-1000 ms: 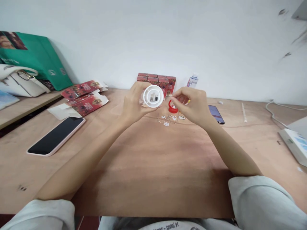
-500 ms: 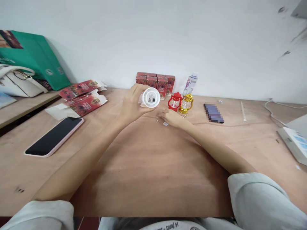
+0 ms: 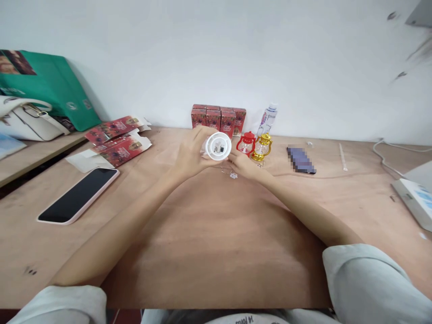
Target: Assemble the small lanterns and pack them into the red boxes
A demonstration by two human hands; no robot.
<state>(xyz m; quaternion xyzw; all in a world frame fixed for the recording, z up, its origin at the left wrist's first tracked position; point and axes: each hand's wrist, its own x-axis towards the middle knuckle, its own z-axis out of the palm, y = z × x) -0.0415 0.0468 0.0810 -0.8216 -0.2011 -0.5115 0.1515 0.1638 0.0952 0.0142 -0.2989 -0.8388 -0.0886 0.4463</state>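
**My left hand (image 3: 191, 154) grips a round white piece (image 3: 218, 146) just left of the red lantern (image 3: 246, 145)**

Through the head camera I see the round white piece with its open end towards me, showing ringed walls and a few small metallic and dark parts (image 3: 221, 149) in the middle. My left hand is curled around its side, half closed, thumb below and fingers above. My right hand (image 3: 243, 164) is in front of the red lantern, fingers bent and drawn together, close by the lower right edge of the white piece. Its fingertips are partly hidden, so I cannot tell whether they pinch anything.

The red lantern stands upright on the wooden table (image 3: 216, 261). A gold lantern (image 3: 261, 148) stands just to its right. In front of it, below my right hand, lie small white scraps (image 3: 233, 176). Behind it and to the left is a cluster of red boxes (image 3: 213, 118); behind it and to the right is a clear bottle (image 3: 268, 119) with a white cap. Farther right of the lantern lies a phone (image 3: 301, 160) with a blurred-out screen. Well to the left of the lantern are opened red cartons (image 3: 125, 147) and, nearer to me, a pink-edged phone (image 3: 79, 196) with a dark screen.
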